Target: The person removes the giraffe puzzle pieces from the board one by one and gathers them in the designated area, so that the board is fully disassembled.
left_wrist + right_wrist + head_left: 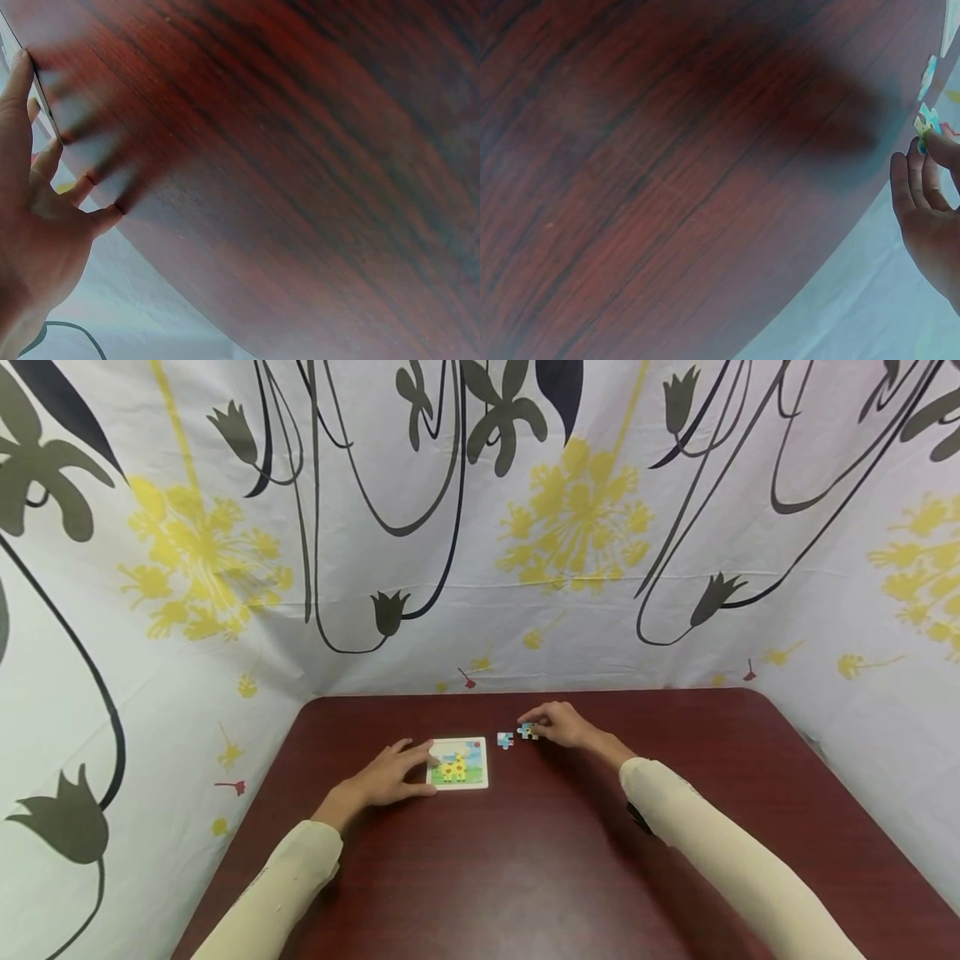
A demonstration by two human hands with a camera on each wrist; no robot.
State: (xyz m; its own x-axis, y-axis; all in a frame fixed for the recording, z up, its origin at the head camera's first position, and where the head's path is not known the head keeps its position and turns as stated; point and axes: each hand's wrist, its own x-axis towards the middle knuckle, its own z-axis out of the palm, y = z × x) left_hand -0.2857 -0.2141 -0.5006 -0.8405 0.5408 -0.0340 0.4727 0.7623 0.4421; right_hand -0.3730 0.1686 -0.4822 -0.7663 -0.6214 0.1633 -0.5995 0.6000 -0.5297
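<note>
A small jigsaw puzzle board [474, 768] with a white rim and a giraffe picture lies on the table. My left hand [392, 775] rests at its left side, fingers spread; one fingertip reaches over the picture, and the thumb is by the lower left corner. In the left wrist view, the left hand [49, 225] touches the board's edge. To the right of the board my right hand [561, 725] pinches a blue and yellow puzzle piece [526, 731] between thumb and fingers. The right wrist view shows this puzzle piece [925, 120] at the fingertips. Another puzzle piece [928, 77] lies between it and the board.
The dark red-brown wooden table [510, 877] has rounded far corners. Behind it and along both sides hangs a white cloth [465, 552] with grey and yellow flower prints, close to the table's far edge.
</note>
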